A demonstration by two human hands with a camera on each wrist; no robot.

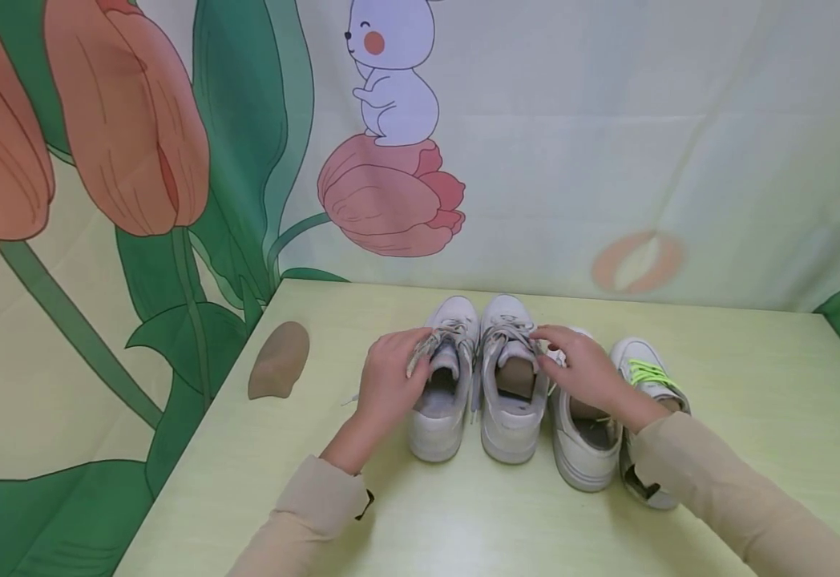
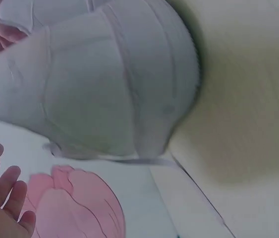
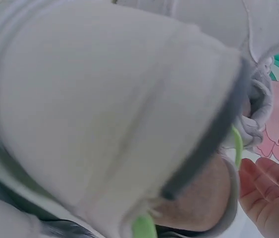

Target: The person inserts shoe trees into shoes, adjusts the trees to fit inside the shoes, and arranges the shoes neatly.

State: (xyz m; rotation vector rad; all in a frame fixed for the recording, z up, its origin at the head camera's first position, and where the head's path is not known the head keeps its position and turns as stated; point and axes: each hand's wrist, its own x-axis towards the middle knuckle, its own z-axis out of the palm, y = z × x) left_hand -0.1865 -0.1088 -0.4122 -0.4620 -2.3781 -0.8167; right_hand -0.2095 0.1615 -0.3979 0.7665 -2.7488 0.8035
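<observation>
Side by side stand two white lace-up sneakers, the left sneaker (image 1: 437,437) and the right sneaker (image 1: 510,439), heels toward me. My left hand (image 1: 393,370) is at the left sneaker's loose grey laces (image 1: 427,349), its fingers slightly bent and apart in the left wrist view. On the other side, my right hand (image 1: 584,367) has its fingertips beside the right sneaker's laces (image 1: 508,333). In the right wrist view its fingers are loosely bent with nothing between them. A brown insole (image 1: 515,375) shows inside the right sneaker.
Under my right forearm stands a second pair: a white shoe (image 1: 584,469) and a white shoe with neon green laces (image 1: 640,353). A loose brown insole piece (image 1: 280,361) lies on the left of the pale table (image 1: 463,529). Behind hangs a printed cloth (image 1: 535,160).
</observation>
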